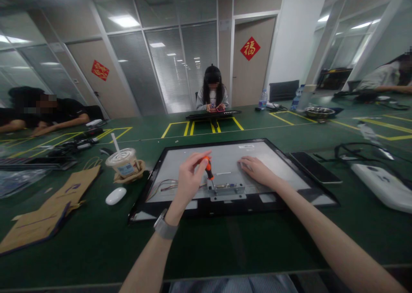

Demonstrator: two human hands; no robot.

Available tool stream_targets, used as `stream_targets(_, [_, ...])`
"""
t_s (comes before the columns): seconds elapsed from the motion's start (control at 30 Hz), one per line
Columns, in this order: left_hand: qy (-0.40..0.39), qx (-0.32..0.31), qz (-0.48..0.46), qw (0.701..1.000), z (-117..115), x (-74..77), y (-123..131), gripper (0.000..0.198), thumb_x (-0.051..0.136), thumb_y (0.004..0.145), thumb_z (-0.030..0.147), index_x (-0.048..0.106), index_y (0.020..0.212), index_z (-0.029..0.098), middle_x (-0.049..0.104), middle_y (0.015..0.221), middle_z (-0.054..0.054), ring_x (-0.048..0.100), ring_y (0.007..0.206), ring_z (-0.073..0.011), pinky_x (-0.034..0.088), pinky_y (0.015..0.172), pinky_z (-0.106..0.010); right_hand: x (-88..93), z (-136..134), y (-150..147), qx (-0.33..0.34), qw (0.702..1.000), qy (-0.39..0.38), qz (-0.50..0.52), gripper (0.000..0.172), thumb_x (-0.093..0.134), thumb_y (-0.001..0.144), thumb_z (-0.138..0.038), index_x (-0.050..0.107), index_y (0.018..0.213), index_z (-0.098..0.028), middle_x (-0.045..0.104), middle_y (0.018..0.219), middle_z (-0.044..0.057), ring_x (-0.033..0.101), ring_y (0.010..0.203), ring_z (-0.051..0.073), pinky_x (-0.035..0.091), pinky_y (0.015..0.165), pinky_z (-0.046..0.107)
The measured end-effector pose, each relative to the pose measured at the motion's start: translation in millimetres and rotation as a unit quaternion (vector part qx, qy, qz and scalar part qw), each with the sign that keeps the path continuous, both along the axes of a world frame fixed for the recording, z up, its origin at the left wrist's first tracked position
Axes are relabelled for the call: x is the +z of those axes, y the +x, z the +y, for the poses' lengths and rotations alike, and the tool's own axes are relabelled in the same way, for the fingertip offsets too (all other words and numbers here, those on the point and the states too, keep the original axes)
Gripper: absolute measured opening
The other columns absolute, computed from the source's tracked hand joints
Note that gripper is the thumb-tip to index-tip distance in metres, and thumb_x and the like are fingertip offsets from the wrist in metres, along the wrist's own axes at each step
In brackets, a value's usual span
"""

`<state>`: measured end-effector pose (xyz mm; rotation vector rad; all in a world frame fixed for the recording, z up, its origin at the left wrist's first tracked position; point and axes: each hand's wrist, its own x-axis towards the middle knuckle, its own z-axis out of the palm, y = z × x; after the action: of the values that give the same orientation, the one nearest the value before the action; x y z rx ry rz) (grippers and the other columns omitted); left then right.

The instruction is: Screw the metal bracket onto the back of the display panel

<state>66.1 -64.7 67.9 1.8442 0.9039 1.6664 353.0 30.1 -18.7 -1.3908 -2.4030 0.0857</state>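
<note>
A flat panel (273,155) with a black frame and grey back lies on the green table. Near its front edge sits a metal bracket (228,191) with connector ports. My left hand (192,172) holds an orange and black screwdriver (209,168) upright, its tip down at the bracket's left part. To the right, my right hand (255,169) rests on the panel's grey back, palm down with fingers spread, holding nothing. Thin wires (164,184) run over the panel left of my left hand.
Left of the panel are a drink cup (124,162) in a carton holder, a white case (116,196) and a paper bag (61,198). A black phone (313,167), cables and a white device (383,185) lie right. People sit across and at both sides.
</note>
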Motion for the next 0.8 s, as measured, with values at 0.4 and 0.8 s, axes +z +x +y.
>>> stream_targets(0.4, [-0.006,-0.012,0.005,1.0,1.4,-3.3,-1.8,0.027,0.058,0.095,0.028,0.074,0.116,0.021,0.069,0.096,-0.006,0.067,0.087,-0.0179,0.055,0.082,-0.032,1.6,-1.5,-0.9,-0.003,1.0,-0.004,0.003,0.04,0.045,0.098,-0.025,0.065,0.131,-0.016,0.063,0.137,0.018,0.059,0.125,0.032,0.044,0.108,0.049])
stream_targets(0.8, [0.013,0.003,0.012,1.0,2.3,-5.0,-0.4,0.026,0.058,0.095,0.028,0.074,0.114,0.021,0.062,0.092,-0.005,0.062,0.087,-0.0177,0.053,0.08,-0.031,1.0,-1.5,-0.9,-0.007,1.0,0.0,0.0,0.039,0.045,0.099,-0.026,0.065,0.13,-0.018,0.063,0.136,0.016,0.06,0.125,0.03,0.043,0.109,0.047])
